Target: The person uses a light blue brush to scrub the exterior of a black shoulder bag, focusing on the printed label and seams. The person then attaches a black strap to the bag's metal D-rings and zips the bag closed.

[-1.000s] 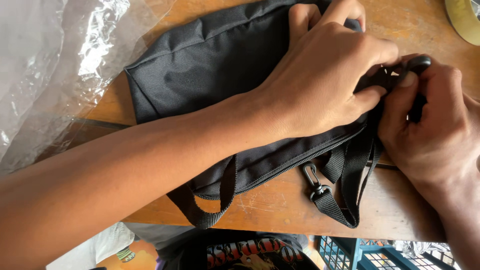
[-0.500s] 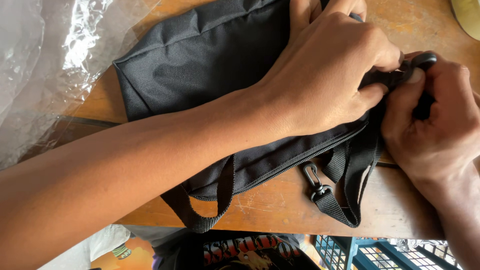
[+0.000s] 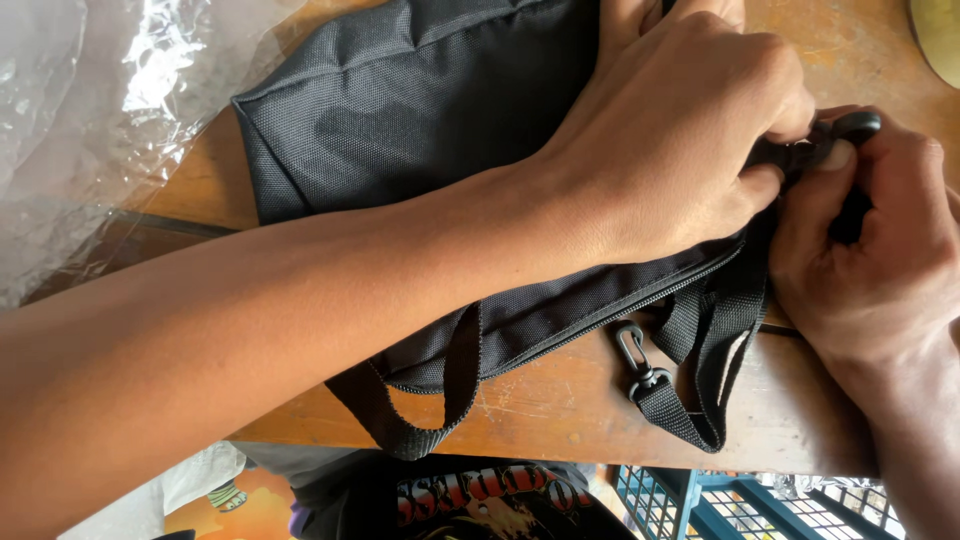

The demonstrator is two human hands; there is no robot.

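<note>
A black fabric bag (image 3: 420, 120) lies on a wooden table (image 3: 560, 410). My left hand (image 3: 690, 130) reaches across it and grips the bag's right end where the strap joins. My right hand (image 3: 870, 240) is closed around a black plastic clip (image 3: 850, 128) on the webbing strap (image 3: 735, 330), its thumb pressing against the clip beside my left fingers. A second strap end with a black swivel hook (image 3: 637, 360) hangs loose near the table's front edge. A short loop handle (image 3: 440, 410) droops over the edge.
Crumpled clear plastic wrap (image 3: 90, 120) covers the table's left side. A yellowish round object (image 3: 940, 35) sits at the top right corner. Below the table edge are a blue plastic crate (image 3: 720, 505) and my dark printed shirt (image 3: 480, 500).
The view has shifted slightly, the bag sitting a little higher in frame. Both hands stay pressed together at the clip, with the right thumb working against it.
</note>
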